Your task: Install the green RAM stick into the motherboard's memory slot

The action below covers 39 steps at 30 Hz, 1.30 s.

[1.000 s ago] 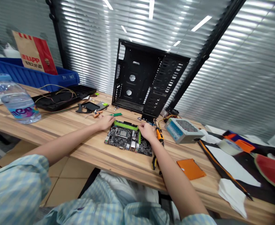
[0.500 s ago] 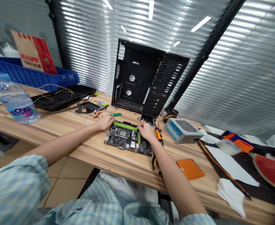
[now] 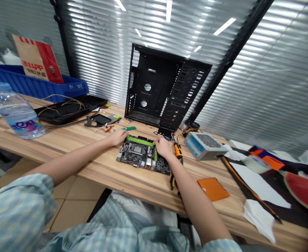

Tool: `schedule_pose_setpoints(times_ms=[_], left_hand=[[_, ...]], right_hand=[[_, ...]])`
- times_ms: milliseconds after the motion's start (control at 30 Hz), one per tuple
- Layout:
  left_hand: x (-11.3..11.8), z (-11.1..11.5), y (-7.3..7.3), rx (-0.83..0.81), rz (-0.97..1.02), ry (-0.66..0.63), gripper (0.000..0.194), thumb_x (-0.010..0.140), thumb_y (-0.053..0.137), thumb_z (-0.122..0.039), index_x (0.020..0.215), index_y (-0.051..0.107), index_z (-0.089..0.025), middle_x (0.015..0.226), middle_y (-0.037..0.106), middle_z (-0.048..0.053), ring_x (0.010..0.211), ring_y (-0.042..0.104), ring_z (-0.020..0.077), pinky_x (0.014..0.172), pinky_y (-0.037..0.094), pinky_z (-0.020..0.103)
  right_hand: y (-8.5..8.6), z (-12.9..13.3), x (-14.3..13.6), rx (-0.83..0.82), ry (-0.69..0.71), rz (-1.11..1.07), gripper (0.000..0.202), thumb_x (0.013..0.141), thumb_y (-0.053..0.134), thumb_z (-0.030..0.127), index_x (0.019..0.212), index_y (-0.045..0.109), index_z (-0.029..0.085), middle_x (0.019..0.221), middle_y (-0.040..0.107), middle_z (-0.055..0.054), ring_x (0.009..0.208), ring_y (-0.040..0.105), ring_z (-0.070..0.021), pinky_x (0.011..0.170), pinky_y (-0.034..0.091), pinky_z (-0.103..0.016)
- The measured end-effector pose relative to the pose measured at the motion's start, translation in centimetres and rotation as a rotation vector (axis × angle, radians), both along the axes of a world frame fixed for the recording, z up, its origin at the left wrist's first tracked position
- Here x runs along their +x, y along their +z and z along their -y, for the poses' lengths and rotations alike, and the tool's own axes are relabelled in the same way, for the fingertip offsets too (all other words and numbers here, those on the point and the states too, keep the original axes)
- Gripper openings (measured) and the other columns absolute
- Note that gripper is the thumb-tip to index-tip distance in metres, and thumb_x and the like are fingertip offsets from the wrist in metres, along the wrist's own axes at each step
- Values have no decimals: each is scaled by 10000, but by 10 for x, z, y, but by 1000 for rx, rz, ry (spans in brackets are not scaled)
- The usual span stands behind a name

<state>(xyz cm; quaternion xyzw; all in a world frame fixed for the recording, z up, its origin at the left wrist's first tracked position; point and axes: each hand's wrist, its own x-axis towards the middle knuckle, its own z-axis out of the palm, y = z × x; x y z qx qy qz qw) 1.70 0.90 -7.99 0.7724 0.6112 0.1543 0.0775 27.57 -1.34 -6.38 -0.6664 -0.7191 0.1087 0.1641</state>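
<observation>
A black motherboard [image 3: 135,159] with lime-green memory slots lies flat on the table in front of me. My left hand [image 3: 119,137] is closed at its far left corner, by one end of the long green slot. Across the board, my right hand [image 3: 164,147] has its fingers curled onto the other end of that slot. My fingertips are partly hidden, so their exact grip is unclear. Just behind my left hand lies a green memory stick [image 3: 129,128]. Right of my right hand is an orange-and-black screwdriver [image 3: 178,150].
An open black computer case [image 3: 154,87] stands behind the board. To the right are a power supply [image 3: 205,145] and an orange flat piece [image 3: 213,189]. At left are a water bottle [image 3: 20,113], a black panel with wires [image 3: 70,109] and a blue bin [image 3: 35,84].
</observation>
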Motion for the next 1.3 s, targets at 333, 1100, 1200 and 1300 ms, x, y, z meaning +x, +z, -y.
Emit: schedule_pose_setpoints(times_ms=[333, 1100, 1200, 1300], left_hand=[[-3, -2, -4, 14, 1, 17, 504, 926, 237, -455, 905, 654, -173, 914, 691, 102, 968, 599, 332, 866, 384, 453], [-4, -1, -1, 8, 15, 21, 543, 921, 252, -524, 892, 666, -174, 934, 705, 113, 957, 602, 329, 881, 388, 471], [-4, -1, -2, 11, 9, 20, 539, 921, 258, -522, 906, 669, -174, 963, 702, 112, 973, 596, 336, 888, 381, 482], [-4, -1, -2, 15, 4, 26, 546, 924, 254, -520, 904, 673, -171, 945, 702, 113, 965, 598, 336, 887, 383, 477]], right_hand=[[-5, -3, 7, 33, 36, -17, 307, 908, 434, 310, 849, 716, 202, 912, 715, -59, 958, 629, -205, 799, 402, -272], [-5, -15, 35, 167, 40, -173, 317, 864, 481, 395, 920, 740, 221, 832, 708, -30, 847, 604, -186, 746, 394, -265], [-8, -17, 39, 139, 80, -128, 262, 824, 549, 370, 891, 740, 205, 818, 704, -31, 825, 605, -182, 740, 391, -268], [-9, -18, 40, 87, 131, -137, 267, 821, 560, 381, 874, 743, 194, 785, 699, -26, 779, 607, -172, 713, 389, -264]])
